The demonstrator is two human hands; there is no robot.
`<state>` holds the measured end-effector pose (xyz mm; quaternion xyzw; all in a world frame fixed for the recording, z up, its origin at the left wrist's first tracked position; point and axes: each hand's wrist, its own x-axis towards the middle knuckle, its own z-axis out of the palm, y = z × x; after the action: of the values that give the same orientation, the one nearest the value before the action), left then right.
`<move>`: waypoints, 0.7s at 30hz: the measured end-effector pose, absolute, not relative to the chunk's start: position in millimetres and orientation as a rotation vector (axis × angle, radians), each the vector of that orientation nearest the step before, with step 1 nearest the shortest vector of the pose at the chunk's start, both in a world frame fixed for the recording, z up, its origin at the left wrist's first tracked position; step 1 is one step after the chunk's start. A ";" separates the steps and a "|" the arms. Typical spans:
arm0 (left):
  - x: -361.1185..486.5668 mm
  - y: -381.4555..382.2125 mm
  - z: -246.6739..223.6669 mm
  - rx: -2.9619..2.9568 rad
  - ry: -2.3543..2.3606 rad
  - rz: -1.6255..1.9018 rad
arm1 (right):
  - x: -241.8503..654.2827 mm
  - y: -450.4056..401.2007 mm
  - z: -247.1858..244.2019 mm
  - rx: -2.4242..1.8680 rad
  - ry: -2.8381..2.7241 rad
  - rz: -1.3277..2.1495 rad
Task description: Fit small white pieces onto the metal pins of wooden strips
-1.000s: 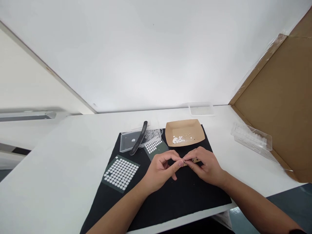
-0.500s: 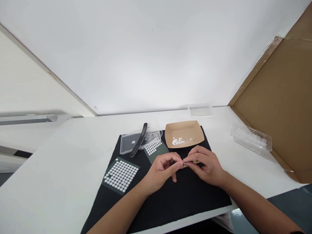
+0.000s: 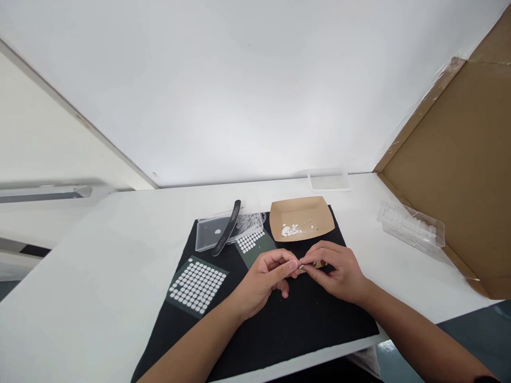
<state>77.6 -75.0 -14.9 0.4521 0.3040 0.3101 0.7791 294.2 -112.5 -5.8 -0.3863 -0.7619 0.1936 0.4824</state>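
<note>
Over the black mat [image 3: 279,340], my left hand [image 3: 265,276] and my right hand [image 3: 339,268] meet fingertip to fingertip. Both are closed in a pinch on a small pale piece [image 3: 302,267], too tiny to identify. Behind the right fingers a tan item with dark red spots [image 3: 319,264] shows in part; the hand hides the rest. Just beyond the hands sits a brown paper tray [image 3: 279,210] with white flakes [image 3: 291,230] in it. A green sheet of white round stickers [image 3: 249,242] lies left of the tray, its lower end near my left hand.
Another sticker sheet [image 3: 198,285] lies at the mat's left. A black curved nail file [image 3: 227,229] rests across a clear plastic case [image 3: 205,234] holding clear pieces. Further clear boxes stand at the back [image 3: 329,181] and right [image 3: 413,223], beside a large cardboard panel [image 3: 459,175].
The fingertips have shifted slightly around the small piece, and more of it shows. More of the spotted item behind my right fingers is visible. Everything else stays put.
</note>
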 end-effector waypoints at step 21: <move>76.9 -70.2 -17.9 1.924 1.090 0.944 | 295.0 -105.4 -27.4 -1.256 -2.071 0.482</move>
<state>76.9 -70.2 -17.9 0.7464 0.4228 0.3664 0.3604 295.0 -105.4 -27.4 -0.4803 -0.7917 0.1842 0.3297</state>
